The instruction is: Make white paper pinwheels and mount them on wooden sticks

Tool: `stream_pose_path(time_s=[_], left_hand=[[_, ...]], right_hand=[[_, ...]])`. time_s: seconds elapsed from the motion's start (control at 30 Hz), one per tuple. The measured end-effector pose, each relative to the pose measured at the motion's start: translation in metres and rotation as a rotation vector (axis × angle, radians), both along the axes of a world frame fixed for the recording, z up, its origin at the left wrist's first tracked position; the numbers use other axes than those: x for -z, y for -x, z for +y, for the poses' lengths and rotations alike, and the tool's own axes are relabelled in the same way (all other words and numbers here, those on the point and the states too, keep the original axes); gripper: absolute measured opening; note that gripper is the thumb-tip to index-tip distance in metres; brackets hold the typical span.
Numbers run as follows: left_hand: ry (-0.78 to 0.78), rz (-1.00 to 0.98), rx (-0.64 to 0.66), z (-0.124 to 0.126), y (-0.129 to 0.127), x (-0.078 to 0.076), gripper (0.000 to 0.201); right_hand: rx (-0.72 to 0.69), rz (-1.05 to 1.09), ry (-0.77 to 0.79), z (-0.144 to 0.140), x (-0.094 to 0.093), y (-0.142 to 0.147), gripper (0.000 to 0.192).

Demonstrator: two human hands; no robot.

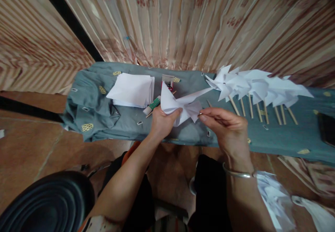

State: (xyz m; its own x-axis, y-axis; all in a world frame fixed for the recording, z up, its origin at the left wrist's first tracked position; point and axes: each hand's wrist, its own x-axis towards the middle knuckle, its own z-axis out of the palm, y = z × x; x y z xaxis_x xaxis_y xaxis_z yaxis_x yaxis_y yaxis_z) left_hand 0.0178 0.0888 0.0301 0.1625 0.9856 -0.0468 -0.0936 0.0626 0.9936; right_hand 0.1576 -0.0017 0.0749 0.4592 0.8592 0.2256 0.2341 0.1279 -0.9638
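Striped curtains back a cloth-covered counter (131, 127). At frame centre, left hand (162, 122) grips a folded white paper pinwheel (180, 106); right hand (227, 127) pinches a small pin (200, 114) beside it. Finished pinwheels (256, 87) lie upper right.

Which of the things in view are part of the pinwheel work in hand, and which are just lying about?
In hand:
- folded white paper, gripped by the left hand
- small pin-like piece, too small to identify, pinched in the right hand
- stack of white sheets
- finished pinwheels on sticks

Lying about:
- green-and-white tube
- dark object at the table's right edge
- black round object on the floor
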Motion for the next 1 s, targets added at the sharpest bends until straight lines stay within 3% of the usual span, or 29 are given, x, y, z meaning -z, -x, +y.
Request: stream_pose_path(time_s=[0.1,0.23,0.33,0.47,0.6,0.83,1.0], left_hand=[[0.010,-0.011,0.009,-0.002,-0.004,-0.004,0.018],[0.067,-0.067,0.006,-0.002,-0.006,-0.008,0.020],[0.116,-0.111,-0.008,-0.002,-0.007,-0.008,0.024],[0.148,-0.167,0.001,-0.004,-0.008,-0.008,0.026],[0.138,-0.171,0.047,-0.007,-0.009,-0.010,0.024],[0.157,-0.136,0.059,-0.013,-0.016,-0.011,0.018],[0.158,-0.107,0.088,-0.015,-0.019,-0.013,0.026]], right_hand=[[-0.027,-0.118,0.016,0.002,0.006,0.013,0.006],[0.078,-0.413,0.008,-0.001,0.004,0.017,0.009],[0.145,-0.478,-0.058,-0.004,-0.003,0.013,0.011],[0.071,-0.353,-0.102,0.002,0.002,0.003,0.005],[-0.019,-0.266,-0.031,0.010,0.020,-0.002,0.009],[-0.023,-0.051,0.015,0.015,0.036,-0.003,0.007],[-0.073,0.122,-0.002,0.015,0.041,-0.013,0.008]])
